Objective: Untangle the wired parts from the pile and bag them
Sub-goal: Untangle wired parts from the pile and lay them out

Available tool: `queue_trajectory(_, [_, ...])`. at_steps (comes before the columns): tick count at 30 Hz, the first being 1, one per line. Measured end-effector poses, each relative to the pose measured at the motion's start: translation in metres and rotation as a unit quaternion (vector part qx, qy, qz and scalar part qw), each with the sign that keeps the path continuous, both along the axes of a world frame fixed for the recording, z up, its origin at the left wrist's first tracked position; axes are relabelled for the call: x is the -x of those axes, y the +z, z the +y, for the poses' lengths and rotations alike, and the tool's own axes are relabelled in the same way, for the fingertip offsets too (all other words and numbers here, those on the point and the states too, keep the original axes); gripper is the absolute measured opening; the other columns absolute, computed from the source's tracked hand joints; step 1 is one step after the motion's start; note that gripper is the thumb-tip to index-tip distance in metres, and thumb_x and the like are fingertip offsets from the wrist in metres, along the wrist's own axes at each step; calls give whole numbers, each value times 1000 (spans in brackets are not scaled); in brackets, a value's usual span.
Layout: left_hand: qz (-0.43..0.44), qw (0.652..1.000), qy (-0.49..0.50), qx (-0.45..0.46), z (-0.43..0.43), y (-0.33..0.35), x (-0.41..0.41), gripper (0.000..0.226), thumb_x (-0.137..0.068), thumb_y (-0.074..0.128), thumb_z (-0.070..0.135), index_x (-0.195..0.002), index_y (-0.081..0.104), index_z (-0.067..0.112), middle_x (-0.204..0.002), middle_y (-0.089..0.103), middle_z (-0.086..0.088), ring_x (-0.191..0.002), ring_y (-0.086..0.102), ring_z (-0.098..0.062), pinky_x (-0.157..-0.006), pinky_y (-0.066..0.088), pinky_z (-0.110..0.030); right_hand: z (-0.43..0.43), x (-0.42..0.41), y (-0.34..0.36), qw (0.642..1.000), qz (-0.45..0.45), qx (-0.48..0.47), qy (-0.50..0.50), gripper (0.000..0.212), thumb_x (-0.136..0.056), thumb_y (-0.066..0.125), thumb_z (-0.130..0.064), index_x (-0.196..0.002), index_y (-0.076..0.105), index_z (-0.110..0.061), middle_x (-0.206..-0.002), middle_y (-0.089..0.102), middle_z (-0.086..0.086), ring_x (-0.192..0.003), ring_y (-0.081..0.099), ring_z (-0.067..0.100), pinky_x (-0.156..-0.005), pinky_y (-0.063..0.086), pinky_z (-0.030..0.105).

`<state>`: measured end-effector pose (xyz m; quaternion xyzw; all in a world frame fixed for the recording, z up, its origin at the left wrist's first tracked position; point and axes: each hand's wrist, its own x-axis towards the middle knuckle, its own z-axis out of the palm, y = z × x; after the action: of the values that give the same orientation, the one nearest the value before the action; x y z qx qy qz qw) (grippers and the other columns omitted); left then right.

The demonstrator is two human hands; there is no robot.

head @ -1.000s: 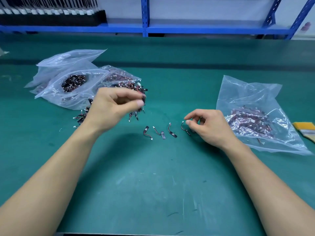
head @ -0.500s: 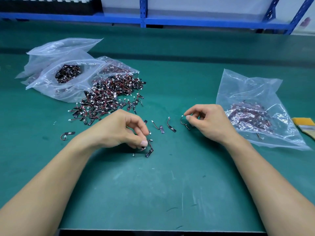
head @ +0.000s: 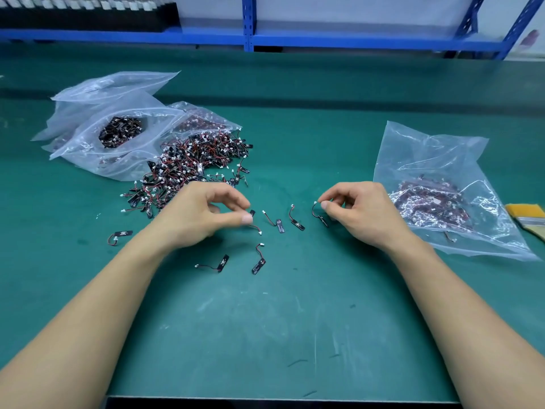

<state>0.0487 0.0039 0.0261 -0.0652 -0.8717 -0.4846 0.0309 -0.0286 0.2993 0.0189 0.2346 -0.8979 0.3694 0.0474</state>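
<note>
Bright, even light falls from overhead onto the green tabletop (head: 280, 335), with a pale sheen across its near middle that shows up scuffs and scratches. Shadows are soft and short, pooled just beneath the hands (head: 200, 214) and along the forearms; a darker band runs across the tabletop near its far edge. White glare streaks the creased clear bag (head: 436, 160) at the right edge and the bags (head: 118, 93) toward the far left corner. The wired parts (head: 296, 219) at the centre are sharp. Wide-angle distortion bows the blue shelf rail (head: 324, 41) and tilts its uprights at the far right corner, where detail softens.
</note>
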Motion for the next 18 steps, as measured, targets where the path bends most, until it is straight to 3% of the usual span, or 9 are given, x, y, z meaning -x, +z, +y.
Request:
queue_trajectory(2, [69,994,72,34,-4,-2,7,12,-80,82,28,-89,74,31,-82,72,17,-49,40,-7,-53,38,-14,0,0,0,1000,2,-3,0,12,-86,71,-21,-79,74,-30,-69,66,-14,-54,49,5,-54,35,13])
queue_trajectory(4, [128,973,101,161,-7,-1,13,27,-82,76,12,-99,71,31,-88,70,20,-61,50,-7,-69,48,-22,-1,-1,1,1000,4,-3,-1,12,-86,71,-21,-80,74,-30,-68,66,-15,-54,50,5,-55,35,13])
queue_trajectory(7, [192,913,43,359,-8,3,26,56,-75,64,-2,-124,65,25,-116,65,12,-95,50,-19,-86,45,-37,-1,-1,1,1000,6,0,-2,11,-86,71,-20,-81,75,-29,-67,65,-15,-55,50,5,-56,37,18])
queue_trajectory(9, [187,874,3,448,-7,4,38,70,-74,59,-3,-137,57,27,-135,58,10,-114,46,-23,-93,35,-39,-1,-2,1,1000,7,0,0,10,-86,71,-20,-81,75,-28,-66,65,-15,-55,50,5,-56,37,18])
queue_trajectory(12, [163,865,-28,474,-3,0,52,65,-85,55,0,-140,54,34,-139,55,16,-124,42,-20,-99,27,-37,0,-2,0,1000,7,2,3,11,-86,71,-20,-81,75,-28,-67,65,-16,-55,51,4,-55,35,12])
queue_trajectory(18, [230,880,-14,414,3,-2,60,23,-88,73,13,-104,77,29,-99,72,13,-103,53,-24,-91,32,-39,-1,-1,-1,1000,5,1,2,11,-87,71,-21,-81,75,-29,-64,66,-11,-55,52,4,-54,35,13])
